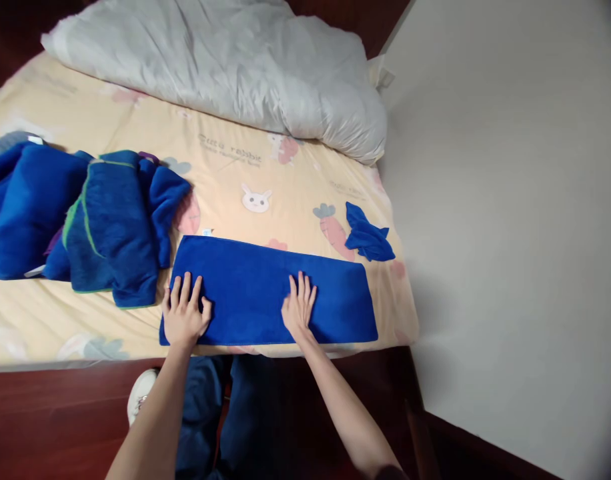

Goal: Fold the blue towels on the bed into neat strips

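A blue towel (245, 293) lies flat as a long rectangle along the front edge of the bed, with a small white tag at its far left edge. My left hand (186, 317) rests on the towel's left end, fingers spread. Right of the towel's middle, my right hand (299, 309) presses on the cloth with its fingers stretched out. Neither hand grips anything. A small crumpled blue cloth (369, 235) sits beyond the towel's right end.
Left of the towel is a heap of blue cloths (40, 207), with a green-edged dark blue one (118, 227) on top. A grey quilt (225, 63) is bunched at the back of the bed (225, 167). A pale wall (510, 200) borders the right side.
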`<action>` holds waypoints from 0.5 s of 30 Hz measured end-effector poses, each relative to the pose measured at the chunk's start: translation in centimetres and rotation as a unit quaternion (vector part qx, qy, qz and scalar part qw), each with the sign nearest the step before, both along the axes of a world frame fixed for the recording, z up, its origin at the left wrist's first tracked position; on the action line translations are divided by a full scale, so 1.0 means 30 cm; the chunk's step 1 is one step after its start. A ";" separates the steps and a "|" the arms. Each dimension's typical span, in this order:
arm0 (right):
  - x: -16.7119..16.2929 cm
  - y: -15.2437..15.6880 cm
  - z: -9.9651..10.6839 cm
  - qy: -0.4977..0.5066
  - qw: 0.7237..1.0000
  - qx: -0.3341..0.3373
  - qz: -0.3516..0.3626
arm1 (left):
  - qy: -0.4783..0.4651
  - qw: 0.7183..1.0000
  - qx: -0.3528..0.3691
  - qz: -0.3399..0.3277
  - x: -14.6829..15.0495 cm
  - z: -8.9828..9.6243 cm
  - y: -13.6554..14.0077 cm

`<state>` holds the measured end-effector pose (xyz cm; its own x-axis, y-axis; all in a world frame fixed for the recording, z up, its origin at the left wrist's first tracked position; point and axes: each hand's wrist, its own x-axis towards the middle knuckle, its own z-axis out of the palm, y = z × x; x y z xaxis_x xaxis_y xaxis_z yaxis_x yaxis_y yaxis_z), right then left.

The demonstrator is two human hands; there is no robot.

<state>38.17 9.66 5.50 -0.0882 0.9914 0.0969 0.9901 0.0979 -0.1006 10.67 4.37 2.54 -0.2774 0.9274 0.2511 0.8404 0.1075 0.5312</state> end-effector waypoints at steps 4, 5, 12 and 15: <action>-0.056 0.139 -0.009 0.015 0.997 -0.038 0.069 | -0.006 1.000 -0.004 -0.002 -0.002 -0.006 0.001; -0.037 0.168 -0.024 0.013 0.996 -0.054 0.075 | -0.007 1.000 -0.004 -0.001 -0.003 -0.007 0.002; 0.398 0.326 -0.101 -0.022 0.997 -0.055 -0.053 | 0.006 1.000 -0.017 -0.005 0.001 -0.006 0.004; 0.574 0.389 -0.108 -0.031 0.989 -0.050 -0.136 | 0.009 1.000 -0.028 0.002 0.006 0.000 0.005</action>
